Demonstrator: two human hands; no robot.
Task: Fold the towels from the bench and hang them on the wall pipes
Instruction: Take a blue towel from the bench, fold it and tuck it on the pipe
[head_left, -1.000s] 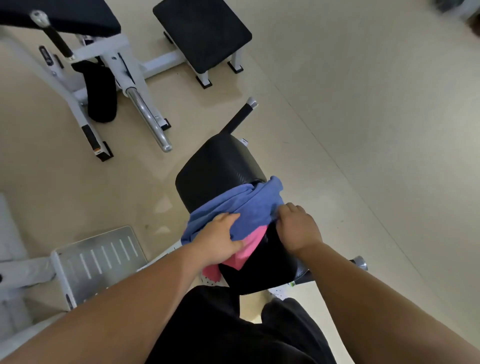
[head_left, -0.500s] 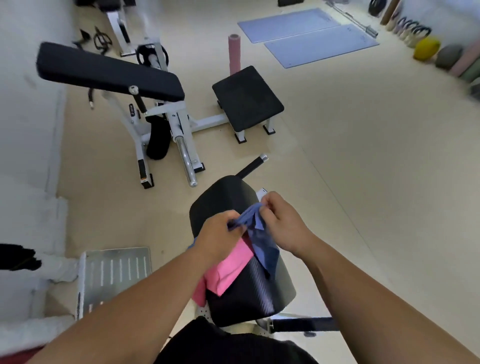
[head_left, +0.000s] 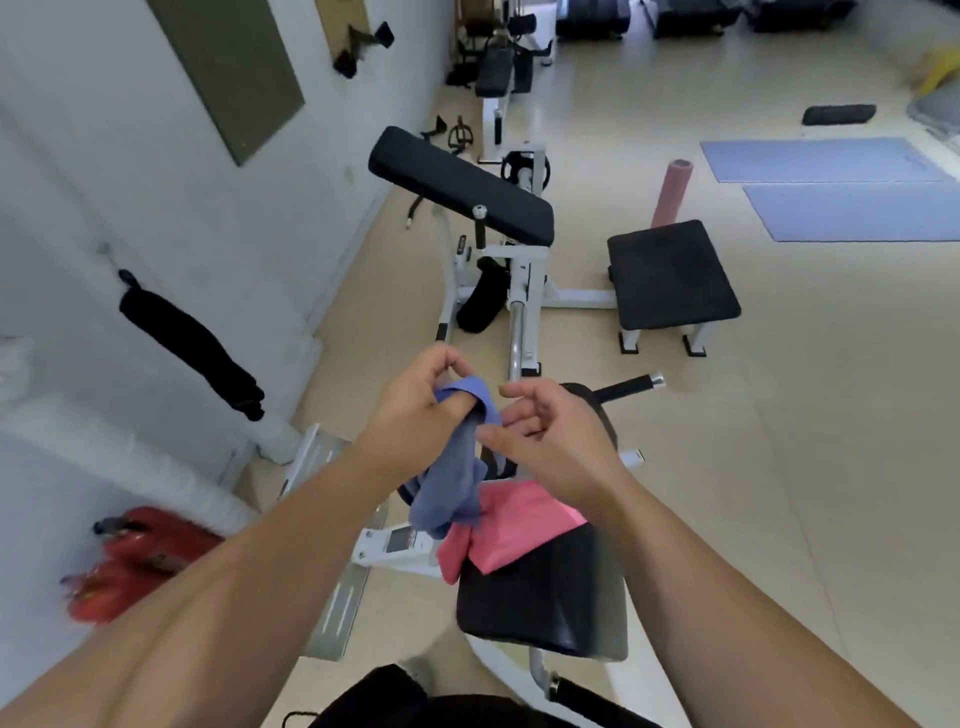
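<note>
Lifted towel: blue towel (head_left: 451, 483) higher off the bench pad (head_left: 540, 603) than half a second ago, hanging in a loose bunch rather than drawn between two pinches; view swung up toward the wall.
Left hand (head_left: 415, 402): fingers curled round the top of the blue towel, taking all its weight, probably so the cloth drops free and an edge shows itself.
Right hand (head_left: 553, 441): just beside the cloth, thumb tip at its edge, fingers loosely bent; cannot tell whether pinching anything. Likely hunting for a corner to spread before the fold.
Blue towel: in the air between the hands, lower end down at the pink towel (head_left: 511, 525); not yet folded.
Pink towel: flat on the bench pad, one corner drooping over the left side; seemingly left to wait its turn.
Bench pad: directly below the hands, a handy flat place for folding.
Wall pipes (head_left: 156, 467): white, what look like lagged pipes low along the wall on the left, well apart from the hands; dark cloth (head_left: 192, 345) hanging on the wall above.
Fire extinguisher (head_left: 135, 558): red, down by the pipes, something to step round on the way.
</note>
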